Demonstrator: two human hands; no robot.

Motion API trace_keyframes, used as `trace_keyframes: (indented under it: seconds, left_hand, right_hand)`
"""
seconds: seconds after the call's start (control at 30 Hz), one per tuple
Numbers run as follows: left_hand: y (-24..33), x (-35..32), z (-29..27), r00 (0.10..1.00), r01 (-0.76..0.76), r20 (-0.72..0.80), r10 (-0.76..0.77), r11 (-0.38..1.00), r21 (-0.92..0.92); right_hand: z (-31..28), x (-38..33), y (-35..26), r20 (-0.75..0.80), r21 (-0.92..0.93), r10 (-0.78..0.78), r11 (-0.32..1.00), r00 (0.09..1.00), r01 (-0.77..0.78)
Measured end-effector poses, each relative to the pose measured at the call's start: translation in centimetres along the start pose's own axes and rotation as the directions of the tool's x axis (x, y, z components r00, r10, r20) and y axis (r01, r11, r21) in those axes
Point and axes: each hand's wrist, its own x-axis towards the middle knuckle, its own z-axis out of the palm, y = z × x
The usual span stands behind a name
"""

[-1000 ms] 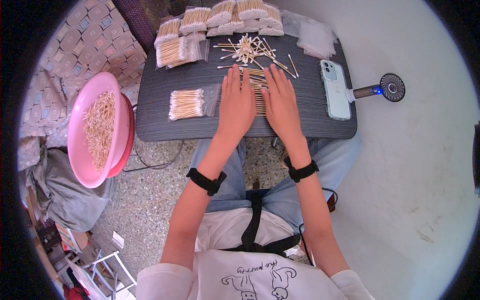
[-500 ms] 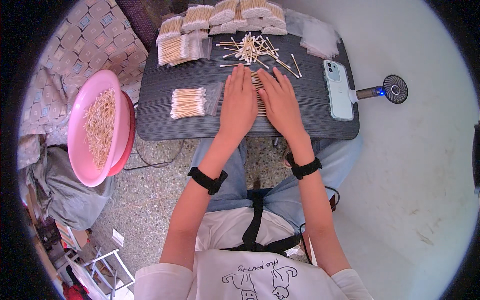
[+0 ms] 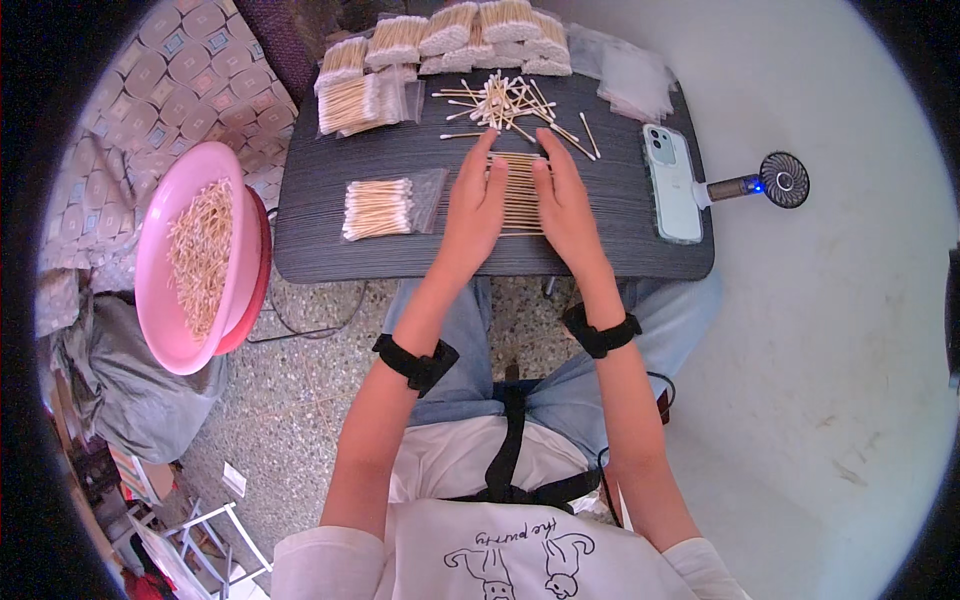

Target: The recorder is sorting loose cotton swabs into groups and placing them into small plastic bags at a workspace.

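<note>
Both hands, left (image 3: 475, 205) and right (image 3: 565, 200), flat and unclenched, flanking a row of cotton swabs (image 3: 520, 192), sticks lying left-to-right

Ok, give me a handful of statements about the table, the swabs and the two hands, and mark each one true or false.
1. Both hands lie flat on the table, palms down, on either side of a row of cotton swabs. True: left hand, right hand.
2. The pink basin stands on the table. False: it sits off the dark table, to the person's left.
3. The phone lies right of the right hand. True.
4. The small handheld fan is held in the left hand. False: it lies beyond the table's right edge, untouched.
5. A loose pile of swabs lies beyond the hands. True.
</note>
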Motion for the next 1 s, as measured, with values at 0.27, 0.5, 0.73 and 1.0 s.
trace_keyframes:
  seconds: [0.27, 0.5, 0.73, 1.0]
  left_hand:
    - [-0.1, 0.1, 0.3, 0.995, 0.066, -0.047, -0.083, 0.955, -0.289]
    - [0.1, 0.1, 0.3, 1.0, -0.028, -0.014, 0.026, 0.986, -0.164]
    - [1.0, -2.9, -1.2, 0.936, -0.34, 0.245, 0.253, 0.828, 0.445]
    - [1.1, -5.1, -1.9, 0.871, -0.479, 0.452, 0.191, 0.529, 0.701]
  right_hand:
    - [-0.5, 0.1, 0.2, -0.011, 0.055, 0.038, 0.998, 0.999, -0.037]
    - [-0.2, 0.1, -0.3, 0.044, 0.043, -0.057, 0.998, 0.997, 0.055]
    - [-2.1, -3.6, -0.6, 0.127, -0.234, -0.095, 0.965, 0.987, 0.123]
    - [-2.7, -5.9, -1.4, 0.369, -0.618, -0.116, 0.71, 0.922, 0.337]
